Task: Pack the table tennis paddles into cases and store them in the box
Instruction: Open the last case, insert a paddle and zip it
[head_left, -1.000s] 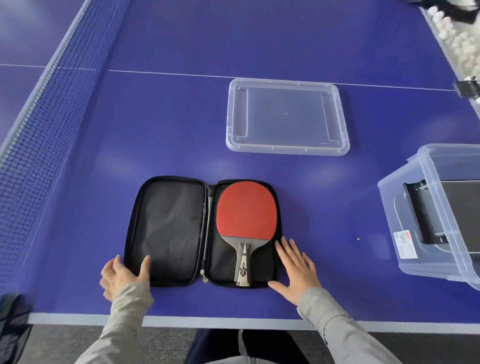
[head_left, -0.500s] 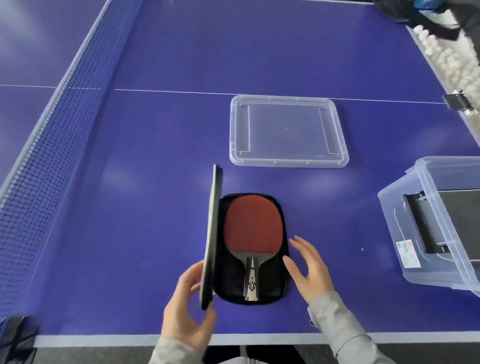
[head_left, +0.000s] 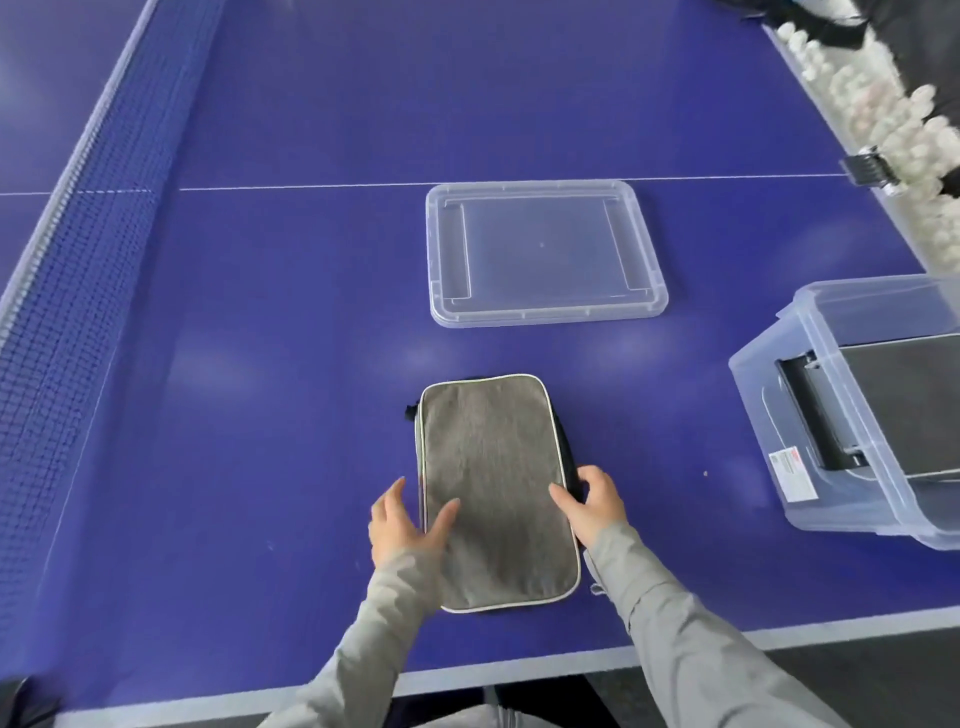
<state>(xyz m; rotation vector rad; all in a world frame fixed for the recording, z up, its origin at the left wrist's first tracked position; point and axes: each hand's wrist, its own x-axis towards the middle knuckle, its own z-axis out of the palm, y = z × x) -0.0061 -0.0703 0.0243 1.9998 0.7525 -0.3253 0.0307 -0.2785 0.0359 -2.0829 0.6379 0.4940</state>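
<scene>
The blue table (head_left: 260, 415) filled nearly the whole frame, its net (head_left: 67, 291) running down the left edge. At the right edge stood the clear box (head_left: 763, 415), open on top, with a dark case (head_left: 893, 395) lying inside it. The clear lid (head_left: 545, 254) lay flat on the table just above centre. In the lower centre lay the grey case (head_left: 493, 483), folded shut. The left hand (head_left: 405, 525) was released, its fingers straight and spread beside the case's left edge, the thumb lying on the fabric. The right hand (head_left: 597, 504) grasped the case's right edge, thumb on top, fingers curled over the side. White balls (head_left: 883, 119) crowded the upper right corner.
</scene>
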